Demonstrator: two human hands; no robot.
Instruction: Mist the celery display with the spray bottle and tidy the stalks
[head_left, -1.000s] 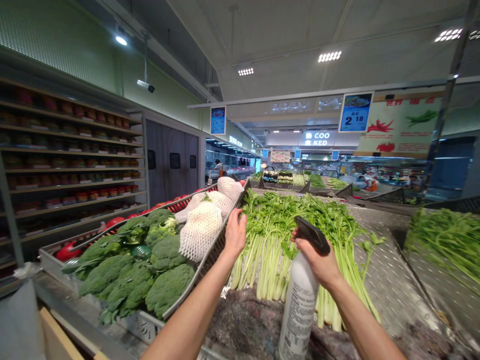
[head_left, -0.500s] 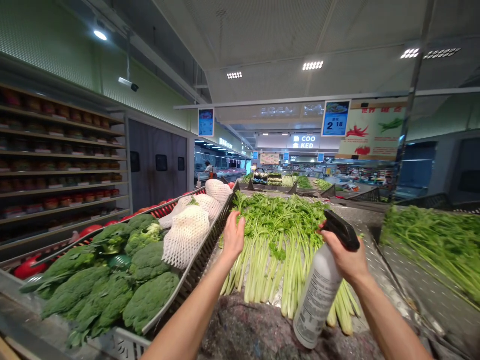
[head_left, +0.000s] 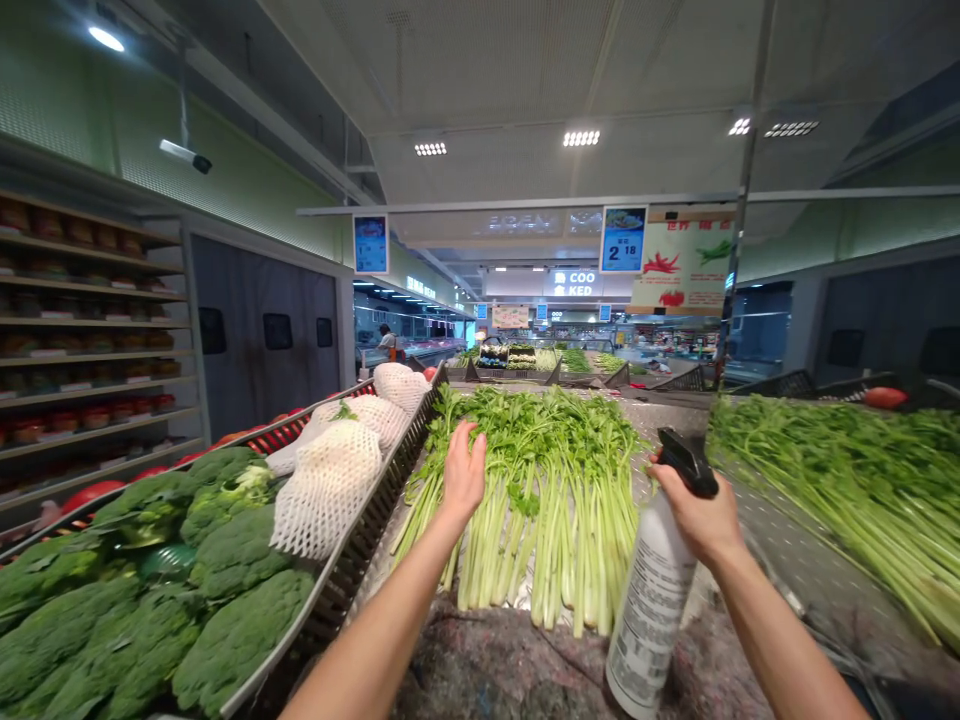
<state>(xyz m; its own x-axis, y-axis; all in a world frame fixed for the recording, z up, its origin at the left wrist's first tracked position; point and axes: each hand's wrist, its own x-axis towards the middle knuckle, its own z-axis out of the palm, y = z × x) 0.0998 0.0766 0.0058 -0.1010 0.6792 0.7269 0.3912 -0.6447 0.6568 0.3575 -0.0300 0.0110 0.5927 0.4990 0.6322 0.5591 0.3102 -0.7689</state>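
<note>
At the bottom of the frame, a mottled grey, felt-like cloth (head_left: pixel 525 665) lies in front of the pale-stalked green celery (head_left: pixel 529 530); right of centre, the right hand (head_left: pixel 701 512) is closed around the neck of a white spray bottle with a black trigger head (head_left: pixel 651 605), tilted before the celery's right side; the left hand (head_left: pixel 463 472) is loosely open, fingers slightly bent, over the celery at centre, whether touching I cannot tell; at lower left, dark green broccoli heads (head_left: pixel 244 635) fill a slotted plastic crate (head_left: pixel 361 545), white foam-netted produce (head_left: pixel 330 485) behind them; farther off, grey doors (head_left: pixel 262 300) stand at left.
</note>
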